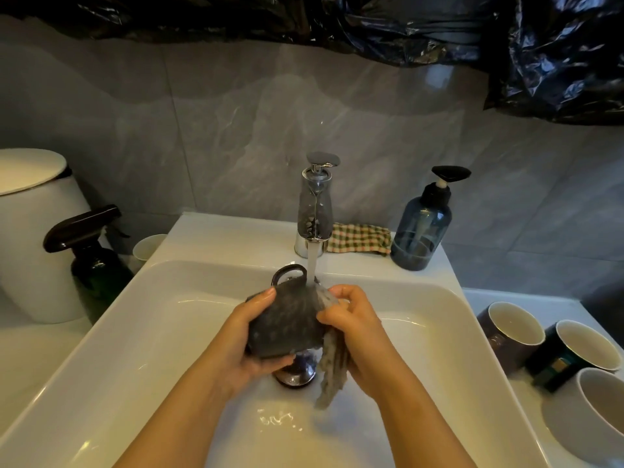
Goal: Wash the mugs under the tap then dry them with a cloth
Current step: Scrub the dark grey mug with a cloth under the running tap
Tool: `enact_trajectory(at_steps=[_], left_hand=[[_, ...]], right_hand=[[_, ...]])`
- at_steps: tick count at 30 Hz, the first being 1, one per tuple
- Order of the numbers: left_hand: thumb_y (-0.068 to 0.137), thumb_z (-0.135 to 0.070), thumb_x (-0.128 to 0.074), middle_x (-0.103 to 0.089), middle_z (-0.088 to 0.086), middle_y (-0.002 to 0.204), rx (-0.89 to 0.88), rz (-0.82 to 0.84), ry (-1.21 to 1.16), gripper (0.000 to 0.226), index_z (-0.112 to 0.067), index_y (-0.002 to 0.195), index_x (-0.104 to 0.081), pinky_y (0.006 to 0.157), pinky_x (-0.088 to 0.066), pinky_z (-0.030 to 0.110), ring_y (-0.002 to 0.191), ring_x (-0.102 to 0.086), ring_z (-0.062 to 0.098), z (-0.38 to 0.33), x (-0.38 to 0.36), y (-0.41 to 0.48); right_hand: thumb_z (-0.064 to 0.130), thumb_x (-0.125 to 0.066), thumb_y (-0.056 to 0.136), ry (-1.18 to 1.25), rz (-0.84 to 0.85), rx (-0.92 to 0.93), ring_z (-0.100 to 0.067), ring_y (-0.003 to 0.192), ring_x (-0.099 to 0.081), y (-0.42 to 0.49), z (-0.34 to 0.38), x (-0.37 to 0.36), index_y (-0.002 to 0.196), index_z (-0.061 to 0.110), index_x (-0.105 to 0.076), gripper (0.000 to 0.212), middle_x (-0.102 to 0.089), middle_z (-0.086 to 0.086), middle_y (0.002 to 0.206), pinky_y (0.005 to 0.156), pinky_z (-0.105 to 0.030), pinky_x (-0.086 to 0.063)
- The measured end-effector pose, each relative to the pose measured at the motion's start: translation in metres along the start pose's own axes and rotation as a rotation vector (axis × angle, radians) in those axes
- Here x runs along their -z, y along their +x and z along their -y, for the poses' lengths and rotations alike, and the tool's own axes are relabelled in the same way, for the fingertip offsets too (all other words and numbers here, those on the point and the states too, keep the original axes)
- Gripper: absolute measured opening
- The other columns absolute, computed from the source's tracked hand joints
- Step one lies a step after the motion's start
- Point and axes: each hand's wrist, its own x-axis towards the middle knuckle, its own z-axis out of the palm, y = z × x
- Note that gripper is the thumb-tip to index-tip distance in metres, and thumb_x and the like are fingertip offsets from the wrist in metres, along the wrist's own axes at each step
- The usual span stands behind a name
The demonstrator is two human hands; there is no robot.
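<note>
Over the white sink (135, 319) my left hand (246, 339) grips a dark grey mug (287, 319), tilted on its side with the handle pointing away. Water runs from the chrome tap (315, 204) onto the mug's far end. My right hand (358, 322) holds a wet grey cloth (332, 376) against the mug's right side, and the cloth's end hangs down toward the drain. On the counter at the right three more mugs lie or stand: a dark one (506, 329), a dark green one (574, 352) and a grey one (594, 410).
A folded checked cloth (358, 239) lies behind the tap, beside a blue pump bottle (420, 228). At the left stand a dark spray bottle (91, 255), a small white cup (148, 248) and a white toilet tank (33, 231). The chrome drain plug (297, 373) sits under the mug.
</note>
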Motion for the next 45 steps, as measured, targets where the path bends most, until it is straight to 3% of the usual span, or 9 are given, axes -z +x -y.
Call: enact_trajectory(at_steps=[7, 16, 22, 27, 30, 33, 39, 42, 45], left_hand=[[0.079, -0.038, -0.062, -0.066, 0.012, 0.082, 0.015, 0.034, 0.030, 0.026, -0.015, 0.090, -0.062, 0.068, -0.050, 0.039, 0.084, -0.061, 0.030, -0.004, 0.004, 0.001], [0.064, -0.044, -0.066, -0.068, 0.015, 0.076, 0.093, 0.036, -0.156, 0.045, -0.008, 0.092, -0.065, 0.048, -0.055, 0.031, 0.076, -0.062, 0.031, -0.006, 0.004, 0.000], [0.056, -0.046, -0.065, -0.068, 0.015, 0.083, 0.073, 0.043, -0.138, 0.048, -0.012, 0.090, -0.065, 0.062, -0.053, 0.035, 0.079, -0.063, 0.032, -0.005, 0.007, 0.006], [0.061, -0.047, -0.063, -0.069, 0.012, 0.068, 0.091, 0.060, -0.058, 0.041, -0.012, 0.082, -0.066, 0.059, -0.052, 0.033, 0.073, -0.063, 0.029, -0.003, 0.006, 0.006], [0.059, -0.049, -0.065, -0.069, 0.018, 0.084, 0.139, 0.080, -0.149, 0.053, -0.008, 0.093, -0.067, 0.047, -0.055, 0.031, 0.078, -0.063, 0.035, -0.004, 0.007, 0.005], [0.058, -0.050, -0.065, -0.064, 0.020, 0.099, 0.185, 0.095, -0.244, 0.054, -0.011, 0.096, -0.067, 0.041, -0.053, 0.030, 0.081, -0.061, 0.037, -0.007, 0.012, 0.006], [0.061, -0.047, -0.065, -0.069, 0.017, 0.081, 0.117, 0.118, -0.141, 0.050, -0.008, 0.091, -0.070, 0.062, -0.055, 0.038, 0.072, -0.066, 0.033, -0.005, 0.013, 0.010], [0.059, -0.048, -0.067, -0.067, 0.014, 0.074, 0.133, 0.092, -0.075, 0.051, -0.008, 0.090, -0.068, 0.050, -0.056, 0.034, 0.072, -0.063, 0.032, -0.004, 0.013, 0.009], [0.057, -0.048, -0.067, -0.065, 0.011, 0.063, 0.099, 0.078, 0.024, 0.049, -0.009, 0.086, -0.065, 0.042, -0.051, 0.028, 0.066, -0.061, 0.030, -0.003, 0.011, 0.008]], right_hand=[[0.029, -0.058, 0.090, -0.173, -0.395, 0.146, -0.015, 0.085, -0.064, 0.008, -0.001, 0.002, 0.080, 0.027, -0.065, 0.013, -0.068, 0.004, 0.083, 0.076, -0.029, -0.053], [0.030, -0.047, 0.091, -0.388, 0.113, 0.053, -0.013, 0.101, -0.052, 0.003, 0.005, 0.000, 0.091, 0.041, -0.057, 0.015, -0.054, 0.002, 0.115, 0.071, -0.018, -0.044], [0.020, -0.063, 0.087, -0.574, -0.010, 0.194, -0.007, 0.080, -0.059, -0.003, 0.021, 0.020, 0.088, 0.033, -0.059, 0.013, -0.061, 0.009, 0.090, 0.067, -0.017, -0.052], [0.025, -0.063, 0.086, -0.113, -0.129, 0.295, -0.005, 0.079, -0.062, -0.002, 0.021, 0.000, 0.088, 0.024, -0.053, 0.011, -0.062, 0.007, 0.085, 0.059, -0.012, -0.051], [0.021, -0.052, 0.094, -0.358, 0.025, 0.369, 0.007, 0.096, -0.053, -0.004, 0.006, -0.005, 0.093, 0.037, -0.054, 0.015, -0.054, 0.024, 0.101, 0.074, -0.008, -0.048], [0.007, -0.055, 0.088, -0.541, -0.247, 0.586, 0.014, 0.097, -0.047, -0.003, 0.002, 0.003, 0.087, 0.041, -0.048, 0.035, -0.047, 0.028, 0.098, 0.086, -0.011, -0.045], [0.032, -0.060, 0.086, -0.808, 0.363, 0.439, -0.006, 0.094, -0.057, -0.007, 0.010, -0.008, 0.116, 0.022, -0.058, 0.031, -0.061, 0.005, 0.108, 0.084, -0.023, -0.052], [0.022, -0.069, 0.081, -0.875, 0.460, 0.436, -0.002, 0.096, -0.052, -0.004, 0.008, -0.005, 0.127, 0.024, -0.051, 0.050, -0.057, 0.004, 0.118, 0.081, -0.008, -0.046], [0.022, -0.072, 0.077, -0.940, 0.446, 0.356, -0.008, 0.094, -0.057, 0.000, 0.003, -0.003, 0.124, 0.027, -0.049, 0.052, -0.060, 0.003, 0.110, 0.084, -0.021, -0.053]])
